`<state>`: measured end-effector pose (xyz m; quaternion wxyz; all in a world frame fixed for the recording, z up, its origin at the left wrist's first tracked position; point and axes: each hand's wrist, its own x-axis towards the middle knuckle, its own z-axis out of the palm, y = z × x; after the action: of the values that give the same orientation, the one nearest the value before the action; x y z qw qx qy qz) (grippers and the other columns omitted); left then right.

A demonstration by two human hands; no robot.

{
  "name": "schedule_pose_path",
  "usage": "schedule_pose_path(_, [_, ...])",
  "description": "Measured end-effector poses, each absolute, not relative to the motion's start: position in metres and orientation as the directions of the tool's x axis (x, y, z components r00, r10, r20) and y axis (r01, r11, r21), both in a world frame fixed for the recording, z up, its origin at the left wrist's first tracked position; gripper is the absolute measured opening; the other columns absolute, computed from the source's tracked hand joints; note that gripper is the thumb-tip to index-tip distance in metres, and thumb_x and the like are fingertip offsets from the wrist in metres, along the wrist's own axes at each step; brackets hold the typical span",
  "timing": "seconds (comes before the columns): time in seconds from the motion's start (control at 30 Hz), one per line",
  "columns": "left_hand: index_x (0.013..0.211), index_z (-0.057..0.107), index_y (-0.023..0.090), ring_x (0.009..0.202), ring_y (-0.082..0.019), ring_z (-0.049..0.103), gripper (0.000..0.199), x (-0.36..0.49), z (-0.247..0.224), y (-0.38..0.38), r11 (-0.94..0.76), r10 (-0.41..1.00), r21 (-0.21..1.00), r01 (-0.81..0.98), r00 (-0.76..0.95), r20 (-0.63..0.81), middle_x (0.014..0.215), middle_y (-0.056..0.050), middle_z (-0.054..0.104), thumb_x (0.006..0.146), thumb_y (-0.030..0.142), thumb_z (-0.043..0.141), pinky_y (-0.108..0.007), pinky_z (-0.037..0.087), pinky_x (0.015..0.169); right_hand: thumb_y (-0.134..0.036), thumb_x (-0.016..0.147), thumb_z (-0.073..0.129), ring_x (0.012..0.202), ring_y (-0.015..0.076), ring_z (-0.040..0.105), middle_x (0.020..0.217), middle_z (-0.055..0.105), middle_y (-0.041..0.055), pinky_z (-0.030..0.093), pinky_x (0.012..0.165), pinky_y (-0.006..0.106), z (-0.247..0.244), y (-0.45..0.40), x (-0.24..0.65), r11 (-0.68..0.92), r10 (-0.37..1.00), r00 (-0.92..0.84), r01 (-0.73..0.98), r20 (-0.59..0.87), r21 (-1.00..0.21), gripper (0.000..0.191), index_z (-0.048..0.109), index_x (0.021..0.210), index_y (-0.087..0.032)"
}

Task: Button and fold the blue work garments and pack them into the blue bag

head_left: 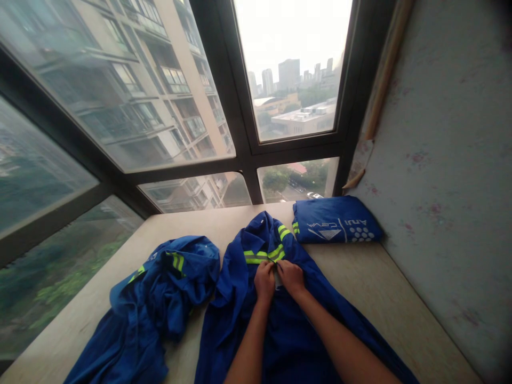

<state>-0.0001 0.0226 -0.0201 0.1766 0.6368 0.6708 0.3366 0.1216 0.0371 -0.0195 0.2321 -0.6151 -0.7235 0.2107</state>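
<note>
A blue work jacket [240,298] with yellow-green and grey reflective stripes lies spread out in front of me, its collar toward the window. My left hand [264,280] pinches the front opening of the jacket just below the chest stripe. Close beside it, my right hand [291,276] grips the other edge of the same opening. Both hands are closed, and the fingertips nearly meet. Between them shows a small pale patch; what it is I cannot make out. Any button or zip there is hidden by the fingers.
A crumpled blue jacket [160,298] with similar stripes lies to the left. At the back right sits a folded blue garment [338,220] with white printing, against the wall [440,176]. The pale ledge [404,298] ends at dark-framed windows [296,146].
</note>
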Motion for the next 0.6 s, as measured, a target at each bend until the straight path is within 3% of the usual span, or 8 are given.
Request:
schedule_pose_path(0.37, [0.094, 0.071, 0.02, 0.092, -0.019, 0.063, 0.025, 0.001, -0.021, 0.021, -0.089, 0.953, 0.722, 0.686, -0.153, 0.263, 0.096, -0.006, 0.067, 0.088, 0.016, 0.047, -0.031, 0.05, 0.083, -0.028, 0.097, 0.042, 0.098, 0.0193, 0.068, 0.114, 0.072, 0.0085, 0.045, 0.077, 0.023, -0.024, 0.047, 0.114, -0.036, 0.994, 0.095, 0.719, 0.047, -0.694, 0.032, 0.068, 0.115, -0.022])
schedule_pose_path(0.6, [0.095, 0.067, 0.018, 0.098, -0.021, 0.062, 0.026, -0.001, -0.018, 0.022, -0.068, 0.902, 0.802, 0.594, -0.307, 0.304, 0.099, -0.01, 0.066, 0.089, 0.019, 0.041, -0.037, 0.05, 0.092, -0.037, 0.095, 0.038, 0.101, 0.025, 0.068, 0.111, 0.073, 0.0126, 0.047, 0.085, 0.03, -0.025, 0.051, 0.118, -0.056, 0.984, 0.172, 0.56, 0.05, -0.827, 0.041, 0.069, 0.112, -0.018])
